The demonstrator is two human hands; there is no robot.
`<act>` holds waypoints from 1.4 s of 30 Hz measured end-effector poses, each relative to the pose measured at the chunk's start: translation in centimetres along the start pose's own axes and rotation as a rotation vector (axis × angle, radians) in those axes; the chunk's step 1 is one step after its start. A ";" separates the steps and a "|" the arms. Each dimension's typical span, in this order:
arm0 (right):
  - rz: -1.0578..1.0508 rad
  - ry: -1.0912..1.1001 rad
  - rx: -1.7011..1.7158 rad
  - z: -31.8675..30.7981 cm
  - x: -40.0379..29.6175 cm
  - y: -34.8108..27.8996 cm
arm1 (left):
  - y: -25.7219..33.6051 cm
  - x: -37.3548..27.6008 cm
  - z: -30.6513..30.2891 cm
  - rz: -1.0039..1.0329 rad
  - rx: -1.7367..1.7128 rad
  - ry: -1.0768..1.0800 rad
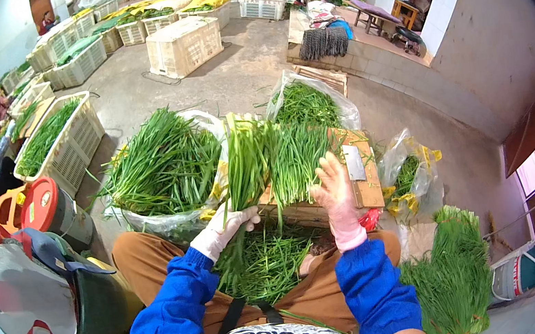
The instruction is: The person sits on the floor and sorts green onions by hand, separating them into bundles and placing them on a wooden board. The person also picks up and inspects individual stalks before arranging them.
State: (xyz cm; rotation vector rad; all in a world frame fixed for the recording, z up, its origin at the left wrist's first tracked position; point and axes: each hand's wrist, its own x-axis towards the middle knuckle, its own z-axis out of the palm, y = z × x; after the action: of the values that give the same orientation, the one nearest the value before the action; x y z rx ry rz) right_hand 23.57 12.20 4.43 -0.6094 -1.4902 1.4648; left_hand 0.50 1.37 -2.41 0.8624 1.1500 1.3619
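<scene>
My gloved left hand [227,225] grips a bunch of green chives [247,170] by its lower part; the pale ends point away from me. My gloved right hand [333,183] is empty, fingers apart, at the right edge of a trimmed chive pile [300,159]. That pile lies on a low wooden board [368,188], where a flat metal blade [354,162] rests just right of my right hand. Loose green leaves [271,260] lie between my legs. Left of the board, a large plastic-lined container [151,223] is heaped with long chives [164,167].
Beyond the board stands a clear bag of cut greens [305,104]. Another bag [408,172] is at the right, above bundled chives [449,274]. A red-lidded bucket [39,201], a grey bag [31,301] and a white crate [70,149] stand left. Several people work farther off.
</scene>
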 end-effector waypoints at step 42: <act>-0.011 -0.093 0.430 -3.5 7.8 -0.7 | 3.2 -2.7 -5.3 0.012 0.861 0.077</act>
State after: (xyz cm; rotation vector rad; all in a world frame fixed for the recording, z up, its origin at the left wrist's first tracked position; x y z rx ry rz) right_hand 23.31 20.47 6.66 -0.2735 -1.1888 1.7566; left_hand -5.08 -1.90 -0.48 1.4176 1.8333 0.8820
